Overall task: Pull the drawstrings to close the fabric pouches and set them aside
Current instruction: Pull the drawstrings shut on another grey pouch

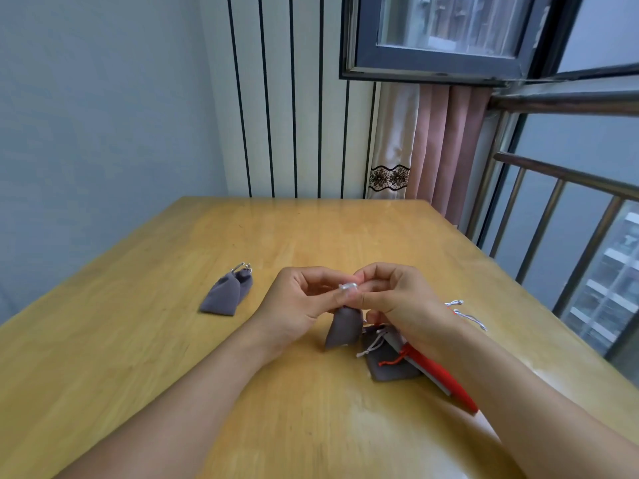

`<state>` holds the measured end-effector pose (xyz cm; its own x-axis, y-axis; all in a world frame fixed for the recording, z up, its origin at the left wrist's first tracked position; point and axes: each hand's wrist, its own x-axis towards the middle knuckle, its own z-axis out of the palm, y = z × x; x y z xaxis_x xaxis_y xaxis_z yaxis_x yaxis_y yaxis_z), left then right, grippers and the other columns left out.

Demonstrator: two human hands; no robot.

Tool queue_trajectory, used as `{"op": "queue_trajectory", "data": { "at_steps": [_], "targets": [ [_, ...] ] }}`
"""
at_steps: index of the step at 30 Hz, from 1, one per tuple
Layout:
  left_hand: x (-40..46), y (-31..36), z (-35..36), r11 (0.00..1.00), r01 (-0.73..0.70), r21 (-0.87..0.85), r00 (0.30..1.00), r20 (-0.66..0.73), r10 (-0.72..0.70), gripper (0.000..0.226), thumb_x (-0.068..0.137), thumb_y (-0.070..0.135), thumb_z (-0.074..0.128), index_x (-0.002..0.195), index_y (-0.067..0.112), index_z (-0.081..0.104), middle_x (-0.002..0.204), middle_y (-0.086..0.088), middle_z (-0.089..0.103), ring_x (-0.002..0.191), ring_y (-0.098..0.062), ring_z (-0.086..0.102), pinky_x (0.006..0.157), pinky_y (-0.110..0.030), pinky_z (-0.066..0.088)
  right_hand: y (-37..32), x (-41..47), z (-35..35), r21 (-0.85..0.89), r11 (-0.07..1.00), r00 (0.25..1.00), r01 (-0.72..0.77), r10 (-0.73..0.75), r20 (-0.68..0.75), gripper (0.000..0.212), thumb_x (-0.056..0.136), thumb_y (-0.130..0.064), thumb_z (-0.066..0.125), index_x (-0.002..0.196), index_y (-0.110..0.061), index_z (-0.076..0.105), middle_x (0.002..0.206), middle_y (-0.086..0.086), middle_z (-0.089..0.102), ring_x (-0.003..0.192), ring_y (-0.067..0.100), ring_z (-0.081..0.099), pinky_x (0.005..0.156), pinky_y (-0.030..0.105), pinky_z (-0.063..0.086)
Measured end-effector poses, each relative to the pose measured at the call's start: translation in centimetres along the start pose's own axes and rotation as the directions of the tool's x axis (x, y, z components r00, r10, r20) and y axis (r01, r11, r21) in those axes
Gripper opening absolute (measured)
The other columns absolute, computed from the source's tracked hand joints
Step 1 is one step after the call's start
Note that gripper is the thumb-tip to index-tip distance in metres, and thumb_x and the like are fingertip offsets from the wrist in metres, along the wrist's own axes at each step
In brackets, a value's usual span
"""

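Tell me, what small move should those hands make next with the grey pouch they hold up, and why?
Probably draw the two hands apart to finish the cinch. The left hand and right hand both pinch the silver drawstring at the neck of the held grey pouch, which looks gathered. Then it could join the closed pouches lying on the table to the left.

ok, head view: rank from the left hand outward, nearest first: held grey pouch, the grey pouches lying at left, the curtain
1. Held grey pouch: hangs from the drawstring that the left hand and right hand pinch, just below the fingers.
2. Grey pouches at left: on the table, left of the hand, apart from it.
3. Curtain: beyond the table's far edge, by the window.
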<state>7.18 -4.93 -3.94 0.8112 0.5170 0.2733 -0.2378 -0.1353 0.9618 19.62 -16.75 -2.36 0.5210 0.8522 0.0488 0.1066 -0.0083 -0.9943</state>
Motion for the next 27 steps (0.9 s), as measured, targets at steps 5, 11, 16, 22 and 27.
{"op": "queue_trajectory", "data": {
  "at_steps": [5,11,16,22,27],
  "targets": [
    [0.27,-0.51,0.05,0.974,-0.127,0.185,0.991,-0.027,0.134,0.01,0.077,0.012,0.078,0.087,0.009,0.077,0.087,-0.005,0.077,0.082,-0.017,0.072,0.077,-0.029,0.057,0.43,0.15,0.18,-0.024,0.999,0.999,-0.043,0.043,-0.008,0.007,0.085,-0.003,0.073,0.091,0.001,0.071,0.066,0.009,0.059,0.05,0.01,0.047,0.051,0.02,0.04],
    [0.49,-0.59,0.3,0.962,-0.174,0.212,0.975,-0.103,0.199,0.008,0.083,0.005,0.074,0.085,0.012,0.076,0.081,-0.002,0.076,0.077,-0.013,0.069,0.072,-0.029,0.055,0.64,0.35,0.31,0.228,0.966,0.993,-0.12,0.116,0.031,0.01,0.089,0.001,0.065,0.09,-0.002,0.075,0.075,0.013,0.06,0.057,0.012,0.053,0.057,0.022,0.047],
    [0.66,-0.78,0.02,0.958,-0.165,0.233,0.964,-0.166,0.207,0.007,0.084,0.009,0.074,0.086,0.015,0.076,0.082,-0.001,0.075,0.079,-0.015,0.069,0.076,-0.042,0.056,0.21,0.46,-0.13,0.419,0.889,0.982,-0.184,0.148,0.119,0.023,0.091,-0.002,0.063,0.112,0.002,0.069,0.085,0.01,0.068,0.069,0.012,0.062,0.062,0.018,0.054],
    [0.65,-0.71,0.27,0.983,-0.144,0.113,0.971,-0.177,0.163,0.009,0.086,0.003,0.07,0.087,0.011,0.074,0.077,0.002,0.073,0.072,-0.011,0.067,0.068,-0.027,0.055,0.06,0.37,-0.11,0.558,0.815,0.988,-0.156,0.14,0.072,0.021,0.089,-0.002,0.064,0.109,0.003,0.069,0.088,0.012,0.069,0.068,0.013,0.066,0.065,0.018,0.058],
    [0.67,-0.3,0.39,0.992,-0.117,0.047,0.969,-0.214,0.124,0.013,0.091,0.015,0.062,0.088,0.012,0.075,0.076,0.004,0.073,0.077,-0.007,0.068,0.073,-0.023,0.056,0.1,0.44,-0.04,0.543,0.83,0.991,-0.127,0.124,0.042,0.021,0.089,0.002,0.063,0.11,0.004,0.069,0.083,0.014,0.071,0.069,0.015,0.071,0.067,0.022,0.059]
  ]
}}
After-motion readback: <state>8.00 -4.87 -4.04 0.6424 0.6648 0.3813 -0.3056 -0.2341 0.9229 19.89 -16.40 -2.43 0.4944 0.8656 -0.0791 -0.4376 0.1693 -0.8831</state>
